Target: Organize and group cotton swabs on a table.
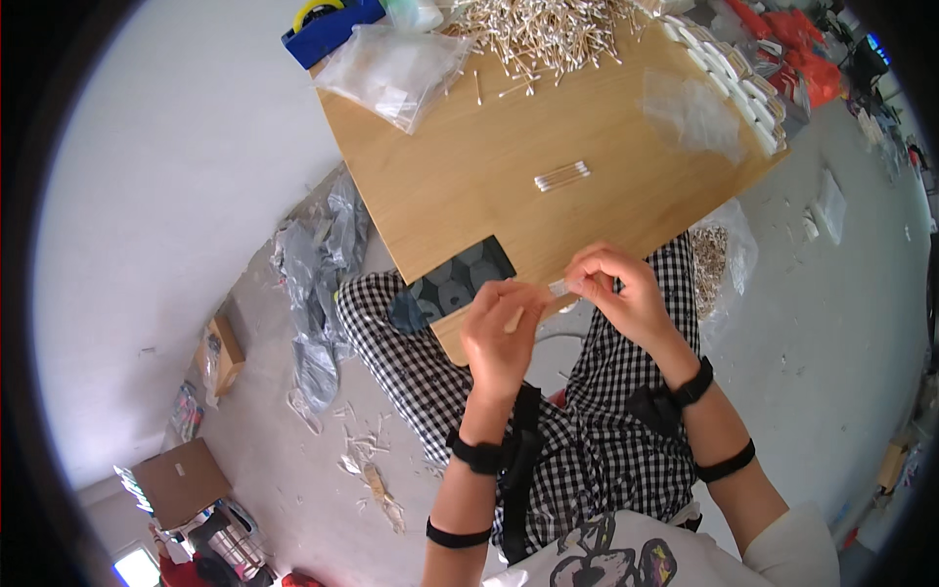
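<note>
Just off the near edge of the wooden table [469, 166], my left hand [499, 338] and my right hand [621, 293] face each other with fingertips pinched. A small whitish, partly see-through piece [559, 288] spans the gap between them, gripped at both ends; its kind is too small to tell. A pale tip also shows at my left fingers, its nature unclear. Beyond my hands, a small row of cotton swabs [562, 176] lies side by side on the tabletop. A large heap of loose cotton swabs [548, 34] covers the far side.
Clear plastic bags [391, 73] lie far left beside a blue tape dispenser [333, 29]. Packed swab bundles [734, 78] line the far right edge, near another clear bag [690, 112]. A dark patterned pad [465, 274] sits at the near-left corner. A swab-filled bag [711, 259] stands right of my knee.
</note>
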Tool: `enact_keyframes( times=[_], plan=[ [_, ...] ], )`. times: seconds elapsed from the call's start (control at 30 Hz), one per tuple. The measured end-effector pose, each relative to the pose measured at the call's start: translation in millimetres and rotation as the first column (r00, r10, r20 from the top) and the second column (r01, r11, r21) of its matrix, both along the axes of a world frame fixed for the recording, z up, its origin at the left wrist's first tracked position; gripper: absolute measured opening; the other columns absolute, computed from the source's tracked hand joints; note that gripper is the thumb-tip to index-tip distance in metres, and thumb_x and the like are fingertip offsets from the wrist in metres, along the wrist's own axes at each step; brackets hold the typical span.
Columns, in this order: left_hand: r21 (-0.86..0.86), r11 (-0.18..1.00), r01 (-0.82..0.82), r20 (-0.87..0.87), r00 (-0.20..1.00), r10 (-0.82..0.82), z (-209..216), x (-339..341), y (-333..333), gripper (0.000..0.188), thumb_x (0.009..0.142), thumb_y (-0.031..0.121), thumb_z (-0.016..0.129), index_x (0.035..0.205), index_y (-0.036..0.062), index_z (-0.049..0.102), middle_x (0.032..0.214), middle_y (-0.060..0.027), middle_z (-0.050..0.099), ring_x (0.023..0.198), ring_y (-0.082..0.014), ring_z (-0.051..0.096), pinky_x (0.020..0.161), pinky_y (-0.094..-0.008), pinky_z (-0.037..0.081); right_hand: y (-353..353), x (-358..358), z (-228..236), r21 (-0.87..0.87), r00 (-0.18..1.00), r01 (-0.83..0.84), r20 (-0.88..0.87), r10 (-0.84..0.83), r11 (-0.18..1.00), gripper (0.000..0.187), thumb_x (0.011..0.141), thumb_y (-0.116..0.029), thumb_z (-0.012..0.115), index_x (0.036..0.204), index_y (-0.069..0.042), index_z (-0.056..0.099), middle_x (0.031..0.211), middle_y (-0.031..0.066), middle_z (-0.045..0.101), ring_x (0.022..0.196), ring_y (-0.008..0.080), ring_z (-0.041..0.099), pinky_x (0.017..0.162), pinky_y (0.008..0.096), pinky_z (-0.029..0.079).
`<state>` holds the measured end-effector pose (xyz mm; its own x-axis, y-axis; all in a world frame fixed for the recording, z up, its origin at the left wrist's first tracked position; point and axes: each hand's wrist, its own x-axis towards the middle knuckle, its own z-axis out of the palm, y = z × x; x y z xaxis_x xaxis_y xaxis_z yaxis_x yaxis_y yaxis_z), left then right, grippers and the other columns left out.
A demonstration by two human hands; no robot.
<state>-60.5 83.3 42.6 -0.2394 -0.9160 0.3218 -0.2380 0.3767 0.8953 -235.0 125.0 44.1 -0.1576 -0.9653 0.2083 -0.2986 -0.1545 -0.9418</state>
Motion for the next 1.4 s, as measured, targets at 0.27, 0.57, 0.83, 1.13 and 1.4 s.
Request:
enact_keyframes(
  times=[0.27, 0.57, 0.83, 1.13, 1.4],
  plan=[
    [0.020, 1.000, 0.011, -0.002, 1.000, -0.011, -6, 9, 3, 0.011, 0.075, -0.001, 0.077, 0.085, 0.0005, 0.073, 0.084, -0.0072, 0.068, 0.082, -0.0197, 0.065, 0.090, -0.0349, 0.052, 2, 6, -13, 0.036, 0.993, -0.003, 0.118, -0.001, 0.999, 0.002, 0.086, -0.005, 0.068, 0.086, -0.005, 0.066, 0.091, -0.0013, 0.067, 0.064, 0.0040, 0.048, 0.054, 0.0195, 0.034],
    [0.239, 0.971, 0.009, -0.136, 0.990, 0.025, -8, 19, 17, 0.006, 0.079, -0.002, 0.074, 0.084, -0.0020, 0.071, 0.086, -0.0088, 0.068, 0.084, -0.0182, 0.064, 0.084, -0.0301, 0.050, 10, 16, -10, 0.051, 1.000, 0.000, 0.029, -0.002, 0.999, 0.002, 0.085, -0.005, 0.069, 0.085, -0.005, 0.067, 0.090, -0.0009, 0.067, 0.071, 0.0045, 0.054, 0.055, 0.0203, 0.035],
    [0.374, 0.903, 0.211, -0.493, 0.870, 0.001, 30, 40, 54, 0.006, 0.087, -0.005, 0.067, 0.092, -0.0032, 0.065, 0.096, -0.0055, 0.063, 0.089, -0.0113, 0.058, 0.081, -0.0250, 0.047, 47, 33, 43, 0.160, 0.964, -0.104, 0.260, 0.060, 0.982, 0.010, 0.088, -0.011, 0.070, 0.093, -0.002, 0.071, 0.095, 0.0016, 0.067, 0.077, 0.0056, 0.058, 0.061, 0.0193, 0.042],
    [0.202, 0.946, 0.252, -0.391, 0.907, -0.157, 67, 51, 73, 0.017, 0.077, -0.007, 0.074, 0.092, -0.0019, 0.067, 0.095, -0.0078, 0.065, 0.089, -0.0168, 0.062, 0.077, -0.0271, 0.051, 70, 54, 90, -0.018, 0.996, -0.046, 0.070, 0.047, 0.999, 0.003, 0.083, -0.003, 0.070, 0.086, -0.004, 0.070, 0.087, 0.0000, 0.065, 0.063, 0.0043, 0.047, 0.053, 0.0201, 0.033],
    [0.063, 0.971, 0.230, -0.343, 0.919, -0.195, 80, 55, 78, 0.017, 0.070, -0.007, 0.074, 0.085, -0.0002, 0.069, 0.091, -0.0085, 0.067, 0.083, -0.0183, 0.064, 0.076, -0.0296, 0.051, 83, 60, 101, -0.099, 0.995, -0.069, 0.066, 0.076, 0.993, 0.004, 0.079, -0.002, 0.071, 0.082, -0.004, 0.070, 0.082, 0.0011, 0.064, 0.062, 0.0067, 0.046, 0.053, 0.0217, 0.034]
  ],
)
